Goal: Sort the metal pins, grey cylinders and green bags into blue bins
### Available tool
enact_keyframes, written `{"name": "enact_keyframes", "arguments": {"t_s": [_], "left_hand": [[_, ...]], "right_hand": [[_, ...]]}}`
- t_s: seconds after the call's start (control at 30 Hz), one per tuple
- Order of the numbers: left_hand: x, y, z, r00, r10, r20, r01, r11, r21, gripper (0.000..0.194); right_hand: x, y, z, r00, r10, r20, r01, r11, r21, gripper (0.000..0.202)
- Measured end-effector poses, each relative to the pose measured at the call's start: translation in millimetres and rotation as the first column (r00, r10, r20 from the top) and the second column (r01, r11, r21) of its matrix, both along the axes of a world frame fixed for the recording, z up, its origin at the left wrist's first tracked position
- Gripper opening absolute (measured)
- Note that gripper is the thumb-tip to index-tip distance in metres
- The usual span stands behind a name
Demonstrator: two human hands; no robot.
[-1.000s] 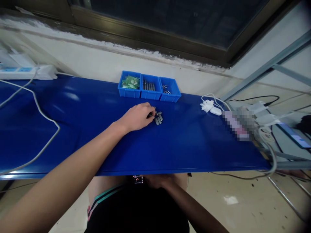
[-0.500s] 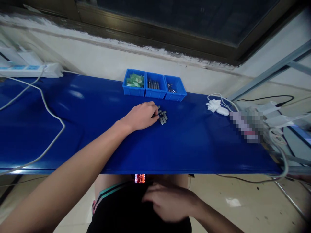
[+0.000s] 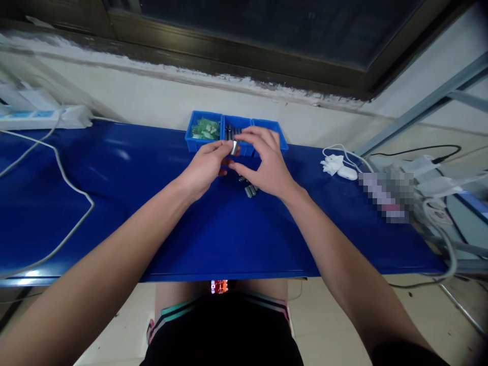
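Note:
Between thumb and fingers my left hand (image 3: 208,165) pinches a small silver metal cylinder (image 3: 234,148), raised above the table in front of the blue bins. My right hand (image 3: 267,160) is spread around it, thumb and fingers apart, with nothing visible in its grasp. Below the two hands, several short metal cylinders (image 3: 250,191) lie in a loose group on the blue table (image 3: 229,234); my right hand partly covers them. Behind the hands stand a left blue bin (image 3: 204,145) of green-tinted plastic packets, a middle blue bin (image 3: 247,150) of grey metal rods, and a right blue bin (image 3: 283,145), mostly hidden.
A white cable (image 3: 82,185) winds over the table's left side, near a power strip (image 3: 49,119). At the right are a white earphone case (image 3: 347,173), a crumpled white tissue (image 3: 332,164) and more cables. A lit phone screen (image 3: 219,286) shows below the table edge.
My left hand has lifted one metal cylinder off the group on the table. My right hand has come up from my lap to beside it, with its fingers opened.

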State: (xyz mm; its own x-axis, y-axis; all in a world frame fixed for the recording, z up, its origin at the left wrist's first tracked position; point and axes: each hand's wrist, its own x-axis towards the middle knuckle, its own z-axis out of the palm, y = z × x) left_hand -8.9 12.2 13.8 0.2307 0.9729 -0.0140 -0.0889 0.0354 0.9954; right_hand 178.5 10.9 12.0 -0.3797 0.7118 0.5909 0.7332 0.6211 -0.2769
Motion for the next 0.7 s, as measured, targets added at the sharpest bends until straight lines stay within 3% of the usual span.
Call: {"name": "enact_keyframes", "arguments": {"t_s": [0.1, 0.27, 0.5, 0.7], "left_hand": [[3.0, -1.7, -0.7, 0.999, -0.011, 0.038, 0.013, 0.998, -0.060, 0.023], [7.8, -5.5, -0.9, 0.996, -0.057, 0.070, 0.064, 0.992, -0.109, 0.029], [5.2, -4.9, 0.9, 0.994, -0.001, -0.107, 0.006, 0.999, 0.047, 0.034], [4.1, -3.9, 2.1, 0.991, 0.028, -0.128, -0.008, 0.988, 0.155, 0.026]], "right_hand": [[-1.5, -3.0, -14.2, 0.999, -0.004, -0.052, 0.008, 0.997, 0.075, 0.038], [2.6, -5.0, -16.9, 0.995, -0.032, -0.090, 0.044, 0.991, 0.125, 0.031], [1.8, -2.6, -21.2, 0.995, -0.056, -0.087, 0.069, 0.985, 0.158, 0.028], [-0.3, -2.7, -22.4, 0.996, -0.071, -0.063, 0.081, 0.980, 0.184, 0.027]]}}
